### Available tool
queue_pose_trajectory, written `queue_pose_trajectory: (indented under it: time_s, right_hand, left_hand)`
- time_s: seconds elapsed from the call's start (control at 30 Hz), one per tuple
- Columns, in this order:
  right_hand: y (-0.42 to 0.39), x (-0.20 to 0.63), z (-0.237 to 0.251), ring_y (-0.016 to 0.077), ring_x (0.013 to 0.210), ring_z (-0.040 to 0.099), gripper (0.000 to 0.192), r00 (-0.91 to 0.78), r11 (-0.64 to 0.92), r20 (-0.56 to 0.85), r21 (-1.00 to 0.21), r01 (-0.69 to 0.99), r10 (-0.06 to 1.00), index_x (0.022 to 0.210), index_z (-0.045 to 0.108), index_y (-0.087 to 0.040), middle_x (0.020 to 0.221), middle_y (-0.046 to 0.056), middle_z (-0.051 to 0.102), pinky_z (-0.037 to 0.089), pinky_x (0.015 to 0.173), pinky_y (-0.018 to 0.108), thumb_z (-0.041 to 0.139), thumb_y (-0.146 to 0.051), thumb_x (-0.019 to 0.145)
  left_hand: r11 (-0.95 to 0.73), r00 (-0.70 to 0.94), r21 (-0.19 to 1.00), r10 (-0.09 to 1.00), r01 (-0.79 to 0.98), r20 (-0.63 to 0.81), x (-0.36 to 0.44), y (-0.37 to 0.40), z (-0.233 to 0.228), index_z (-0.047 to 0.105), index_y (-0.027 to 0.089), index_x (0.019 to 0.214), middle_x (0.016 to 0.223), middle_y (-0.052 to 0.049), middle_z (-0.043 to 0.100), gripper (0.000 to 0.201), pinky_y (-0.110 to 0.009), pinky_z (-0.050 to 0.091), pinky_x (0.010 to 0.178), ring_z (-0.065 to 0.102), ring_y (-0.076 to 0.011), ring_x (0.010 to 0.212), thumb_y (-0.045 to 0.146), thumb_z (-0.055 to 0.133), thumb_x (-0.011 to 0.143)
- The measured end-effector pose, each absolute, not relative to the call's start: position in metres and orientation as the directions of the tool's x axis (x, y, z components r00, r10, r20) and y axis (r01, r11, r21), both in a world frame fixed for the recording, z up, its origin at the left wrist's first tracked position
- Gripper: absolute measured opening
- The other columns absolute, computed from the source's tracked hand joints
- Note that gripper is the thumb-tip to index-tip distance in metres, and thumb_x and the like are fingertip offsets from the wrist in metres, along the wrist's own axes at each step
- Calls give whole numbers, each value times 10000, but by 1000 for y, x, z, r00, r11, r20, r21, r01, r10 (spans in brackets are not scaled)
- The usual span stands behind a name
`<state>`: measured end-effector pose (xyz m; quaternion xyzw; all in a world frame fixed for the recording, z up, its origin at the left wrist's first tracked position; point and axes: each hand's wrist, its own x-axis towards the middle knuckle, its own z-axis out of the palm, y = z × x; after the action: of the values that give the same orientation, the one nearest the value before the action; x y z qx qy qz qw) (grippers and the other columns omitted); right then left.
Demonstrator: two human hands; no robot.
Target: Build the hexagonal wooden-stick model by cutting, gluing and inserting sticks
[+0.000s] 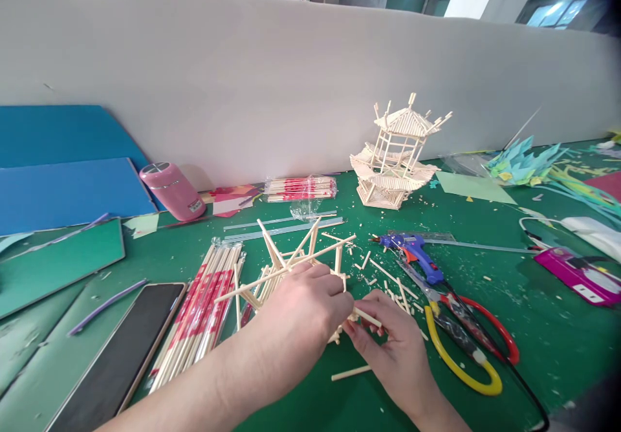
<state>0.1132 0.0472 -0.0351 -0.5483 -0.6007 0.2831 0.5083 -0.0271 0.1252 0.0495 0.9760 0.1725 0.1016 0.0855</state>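
Hands meet over green worktop [533, 328]. Left hand [303, 309] grips half-built stick frame [284, 260], resting low on worktop. Right hand [395, 345] pinches short stick [366, 317] against frame's edge. Risk: sideways pressure could snap thin joints; glue gun [412, 254] and pliers [460, 335] lie near right wrist, easy to knock.

Pale stick frame [286, 260] – spokes splayed, tilted – on green mat, short stick [366, 317] touching.
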Motion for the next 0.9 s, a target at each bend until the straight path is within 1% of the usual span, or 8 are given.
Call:
queue_pose_trajectory:
  time_s: [0.17, 0.37, 0.6, 0.77, 0.9]
  right_hand:
    - [48, 113, -36, 127, 595, 437, 99, 124, 242, 308, -894, 376, 943, 839, 625, -183, 693, 15, 485, 369, 496, 238, 538, -210, 799]
    - [48, 113, -37, 126, 600, 432, 104, 116, 240, 297, -904, 354, 948, 844, 624, -181, 704, 17, 481, 369, 501, 234, 531, -204, 802]
    - [46, 113, -36, 129, 604, 438, 110, 115, 227, 286, -903, 364, 951, 852, 626, -172, 704, 17, 478, 369, 508, 238, 537, -210, 800]
    - [48, 114, -38, 123, 604, 435, 119, 115, 230, 286, -907, 353, 951, 871, 623, -166, 718, 19, 483, 367, 504, 233, 536, -208, 803]
    - [48, 113, -38, 113, 590, 421, 115, 129, 245, 312, -895, 373, 941, 865, 620, -157, 700, 14, 479, 362, 491, 222, 533, -202, 805]
  left_hand:
    - [-924, 914, 215, 357, 315, 194, -27, 125, 50, 520, 151, 607, 616, -24, 534, 218, -282, 395, 537, 447, -135, 557, 66, 430, 787]
    - [-919, 921, 221, 361, 326, 146, -27, 125, 50, 523, 150, 632, 633, -31, 543, 189, -275, 386, 530, 449, -142, 579, 54, 440, 772]
    - [-919, 924, 236, 354, 316, 142, -29, 126, 48, 537, 149, 656, 648, -42, 548, 193, -285, 396, 534, 456, -146, 586, 54, 421, 778]
    - [-920, 924, 228, 356, 319, 141, -28, 126, 48, 527, 148, 642, 641, -39, 544, 191, -274, 381, 515, 445, -143, 581, 55, 426, 775]
    - [-921, 921, 214, 360, 325, 149, -27, 125, 45, 547, 146, 669, 644, -39, 543, 184, -286, 377, 523, 433, -148, 585, 54, 425, 771]
